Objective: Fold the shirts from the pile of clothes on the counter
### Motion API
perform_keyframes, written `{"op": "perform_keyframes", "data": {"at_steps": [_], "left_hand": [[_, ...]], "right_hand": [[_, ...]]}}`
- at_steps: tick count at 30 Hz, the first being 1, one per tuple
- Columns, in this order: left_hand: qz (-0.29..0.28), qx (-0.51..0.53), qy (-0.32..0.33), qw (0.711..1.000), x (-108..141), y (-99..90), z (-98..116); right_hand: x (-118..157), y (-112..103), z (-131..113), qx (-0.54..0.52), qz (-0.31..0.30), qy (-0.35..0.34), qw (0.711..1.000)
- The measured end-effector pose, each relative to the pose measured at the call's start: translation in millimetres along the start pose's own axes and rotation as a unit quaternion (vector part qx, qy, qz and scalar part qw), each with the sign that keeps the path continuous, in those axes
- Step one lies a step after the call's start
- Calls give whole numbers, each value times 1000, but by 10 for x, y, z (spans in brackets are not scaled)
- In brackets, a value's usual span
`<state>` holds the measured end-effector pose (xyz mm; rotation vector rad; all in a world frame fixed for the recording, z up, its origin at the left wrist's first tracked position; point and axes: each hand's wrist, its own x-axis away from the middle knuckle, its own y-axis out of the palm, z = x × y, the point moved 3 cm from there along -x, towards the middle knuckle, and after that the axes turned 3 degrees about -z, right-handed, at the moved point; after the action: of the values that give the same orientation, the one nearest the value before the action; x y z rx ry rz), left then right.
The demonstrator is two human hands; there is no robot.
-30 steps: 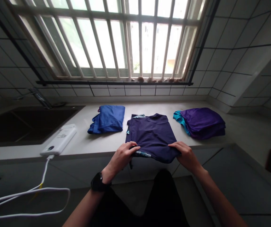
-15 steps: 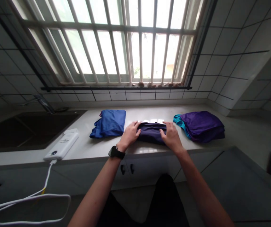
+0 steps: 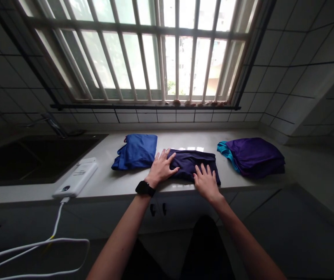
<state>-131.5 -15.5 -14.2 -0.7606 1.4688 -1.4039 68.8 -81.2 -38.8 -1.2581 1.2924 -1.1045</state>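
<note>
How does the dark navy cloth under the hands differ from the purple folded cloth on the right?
The navy garment lies under the open left hand and right hand, while the purple garment is untouched. The navy garment looks flatter and creased; the purple garment looks thicker and layered. The purple garment shows a teal edge at its left; the navy garment shows none. Both are folded and lie on the white counter.

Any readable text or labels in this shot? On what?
Nothing legible: the white power bank has a printed label on top, too small and blurred to read; the black wristwatch shows nothing readable; the folded navy garment shows no readable print.
</note>
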Motion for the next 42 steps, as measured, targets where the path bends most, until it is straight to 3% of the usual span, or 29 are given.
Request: {"op": "perform_keyframes", "data": {"at_steps": [2, 4, 11, 16, 20, 22, 24, 27, 32, 42], "left_hand": [[-15, 20, 41, 999, 9, -12, 8], [-26, 28, 36, 999, 48, -28, 25], [-28, -21, -65, 997, 317, -93, 356], [-36, -26, -153, 987, 381, -119, 727], [-39, -23, -158, 986, 388, -153, 801], [-41, -10, -105, 994, 409, -140, 727], [-4, -3, -45, 999, 454, -111, 602], [59, 17, 22, 998, 563, -10, 407], [28, 57, 97, 993, 730, 158, 253], [21, 67, 95, 993, 965, 57, 296]], "right_hand": [[-13, 12, 20, 1, 2, -6, 1000], [-58, 16, 77, 2, -3, -25, 1000], [-625, -55, 421, -30, -36, -140, 989], [-978, -327, 316, -68, 27, -164, 984], [-715, -364, 115, -194, 95, -273, 938], [-488, -227, 93, -214, 85, -317, 920], [-295, -52, 130, -200, 61, -333, 919], [-138, 114, 217, -181, 43, -332, 925], [-44, 107, 198, -146, 38, -358, 922], [394, 77, 41, -110, 104, -282, 947]]}}
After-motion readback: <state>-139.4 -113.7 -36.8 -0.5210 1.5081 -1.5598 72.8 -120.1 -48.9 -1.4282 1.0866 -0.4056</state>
